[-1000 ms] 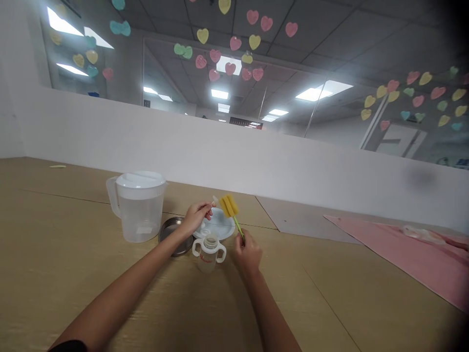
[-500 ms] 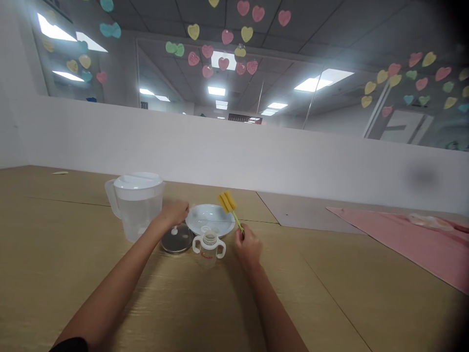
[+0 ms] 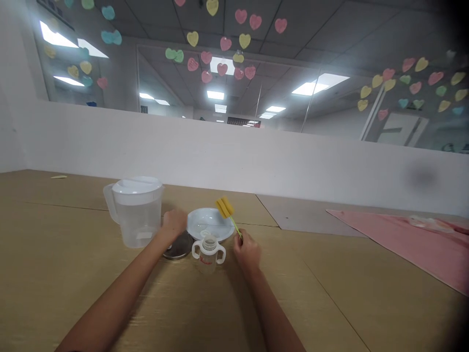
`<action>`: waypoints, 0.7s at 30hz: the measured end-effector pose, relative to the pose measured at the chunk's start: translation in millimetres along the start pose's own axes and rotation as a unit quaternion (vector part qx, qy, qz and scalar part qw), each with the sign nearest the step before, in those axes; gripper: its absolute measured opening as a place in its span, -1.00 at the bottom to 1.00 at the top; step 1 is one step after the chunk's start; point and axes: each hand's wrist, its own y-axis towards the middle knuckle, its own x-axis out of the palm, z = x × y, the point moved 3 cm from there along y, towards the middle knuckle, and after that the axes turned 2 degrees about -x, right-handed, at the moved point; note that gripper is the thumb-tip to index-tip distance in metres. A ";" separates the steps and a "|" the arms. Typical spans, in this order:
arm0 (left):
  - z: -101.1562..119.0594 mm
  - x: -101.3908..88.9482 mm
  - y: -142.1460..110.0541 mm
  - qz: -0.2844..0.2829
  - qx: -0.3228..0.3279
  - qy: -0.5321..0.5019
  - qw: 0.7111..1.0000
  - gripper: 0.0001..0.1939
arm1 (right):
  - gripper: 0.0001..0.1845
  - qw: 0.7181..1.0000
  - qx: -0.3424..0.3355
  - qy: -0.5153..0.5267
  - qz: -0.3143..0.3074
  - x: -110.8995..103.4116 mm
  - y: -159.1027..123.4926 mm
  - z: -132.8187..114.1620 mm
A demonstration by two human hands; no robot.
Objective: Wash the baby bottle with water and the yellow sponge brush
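Note:
My right hand (image 3: pixel 247 250) is closed around the thin green handle of a yellow sponge bottle brush (image 3: pixel 224 207). The sponge head points up and left, over the right rim of a white bowl (image 3: pixel 198 230). In front of the bowl stands an uncapped baby bottle (image 3: pixel 208 259) with two white side handles and red print. My left hand (image 3: pixel 175 224), slightly blurred, is curled above a round metal dish (image 3: pixel 180 248); its fingertips are hidden, and so is anything in them. A small white piece on the dish is mostly covered by my left wrist.
A clear plastic pitcher (image 3: pixel 137 215) with a white lid stands left of my left hand. On the right lie a pink cloth (image 3: pixel 399 239) and a clear plastic bag (image 3: pixel 428 223). A low white wall (image 3: pixel 234 154) with windows runs along the back.
My left hand has moved slightly left and down, from beside the bowl's rim to over the metal dish. The brush stays in my right hand, nearly still. The view has tilted slightly up.

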 end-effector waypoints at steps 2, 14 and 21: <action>13.5 3.8 -2.8 0.000 0.016 0.019 1.000 -0.69 | -0.61 1.000 -0.012 0.003 -0.006 -0.5 -0.1 -0.8; 28.6 33.0 -7.9 -0.015 0.045 0.047 0.998 -0.59 | -0.63 1.000 -0.023 0.003 -0.019 -0.3 -0.3 -2.1; 31.5 32.9 -6.8 -0.003 0.042 -0.004 0.999 -0.69 | -0.66 0.999 -0.022 0.002 -0.036 -0.9 -1.1 -2.3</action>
